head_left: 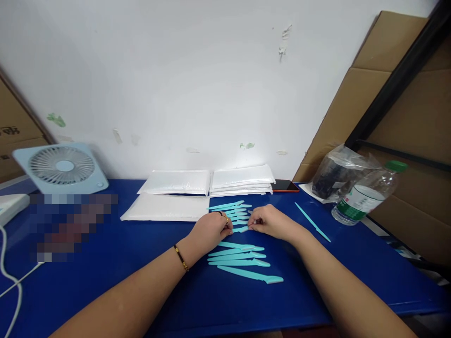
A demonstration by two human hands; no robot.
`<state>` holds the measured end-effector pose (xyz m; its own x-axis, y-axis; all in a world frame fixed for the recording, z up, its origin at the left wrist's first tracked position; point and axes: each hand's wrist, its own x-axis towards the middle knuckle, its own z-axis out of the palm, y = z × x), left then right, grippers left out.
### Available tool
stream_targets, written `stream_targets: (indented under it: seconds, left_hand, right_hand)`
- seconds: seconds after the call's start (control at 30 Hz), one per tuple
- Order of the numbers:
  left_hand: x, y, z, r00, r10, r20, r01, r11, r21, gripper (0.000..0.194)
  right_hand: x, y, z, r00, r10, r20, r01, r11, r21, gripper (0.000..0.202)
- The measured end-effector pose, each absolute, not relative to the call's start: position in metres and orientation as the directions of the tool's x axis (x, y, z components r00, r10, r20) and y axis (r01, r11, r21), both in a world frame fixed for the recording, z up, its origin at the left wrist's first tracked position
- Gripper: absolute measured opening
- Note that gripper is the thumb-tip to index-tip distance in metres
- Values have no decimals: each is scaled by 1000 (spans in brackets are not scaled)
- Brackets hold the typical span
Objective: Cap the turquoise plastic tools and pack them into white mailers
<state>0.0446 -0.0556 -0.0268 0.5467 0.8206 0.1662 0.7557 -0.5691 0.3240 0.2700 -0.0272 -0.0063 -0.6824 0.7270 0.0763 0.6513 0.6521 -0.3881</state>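
My left hand (211, 228) is closed in a pinch on the handle end of a turquoise eyebrow razor (240, 230). The fingertips of my right hand (270, 220) are pinched together at that razor's blade end; whether they grip it or only touch it is hard to see. Just beyond, several matching razors (230, 205) lie side by side in a row, partly hidden by my left hand. Nearer to me is a second, looser group of razors (243, 257), with one slanted razor (248, 274) at its front. A single razor (312, 220) lies apart, right of my right hand.
White padded packs (241, 178) are stacked against the wall, with more white packs (165, 208) to their left. A phone (286, 186) lies beside the stack. At the right stand a green-capped bottle (364, 199) and a bagged dark container (327, 176); a blue fan (65, 165) stands left.
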Motion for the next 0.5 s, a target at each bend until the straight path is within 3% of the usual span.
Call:
stream_targets:
  seconds: [0.17, 0.3, 0.43, 0.5]
  left_hand:
    - [38, -59, -17, 515, 822, 241, 736, -569, 368, 18]
    - [34, -66, -10, 670, 729, 143, 616, -653, 441, 21]
    - [36, -66, -11, 672, 732, 113, 648, -655, 388, 11]
    - [37, -65, -13, 653, 745, 134, 669, -651, 358, 10]
  right_hand:
    - [279, -15, -9, -580, 778, 242, 729, 628, -273, 21]
    - [284, -10, -13, -580, 797, 169, 764, 604, -228, 19]
    - [286, -16, -9, -533, 843, 72, 805, 532, -264, 17]
    - [288, -19, -4, -538, 838, 95, 793, 541, -281, 19]
